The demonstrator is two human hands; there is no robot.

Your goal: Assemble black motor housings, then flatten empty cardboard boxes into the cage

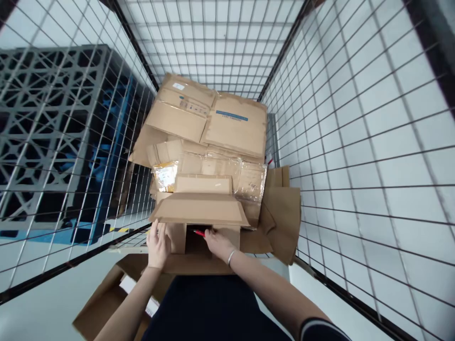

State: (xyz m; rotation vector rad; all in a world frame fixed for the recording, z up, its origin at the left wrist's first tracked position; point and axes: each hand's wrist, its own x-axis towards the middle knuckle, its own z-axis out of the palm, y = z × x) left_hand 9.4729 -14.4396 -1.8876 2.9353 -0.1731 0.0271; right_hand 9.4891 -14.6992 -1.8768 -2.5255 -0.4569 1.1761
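Observation:
A brown cardboard box (199, 210) lies at the near end of a wire cage, its flaps spread. My left hand (158, 244) rests flat on the box's near left side, fingers apart. My right hand (218, 242) grips a thin red tool (199, 233), perhaps a cutter or pen, whose tip points left into the dark gap between the flaps. A bracelet circles my right wrist. Behind the box several flattened cartons (213, 121) are piled up, some with clear tape or plastic.
The wire mesh cage (355, 142) walls in the pile at left, back and right. Grey and blue plastic pallets (53, 132) stand outside the left wall. Another open box (106, 298) lies on the floor at lower left. Loose brown cardboard (284, 213) leans at the right.

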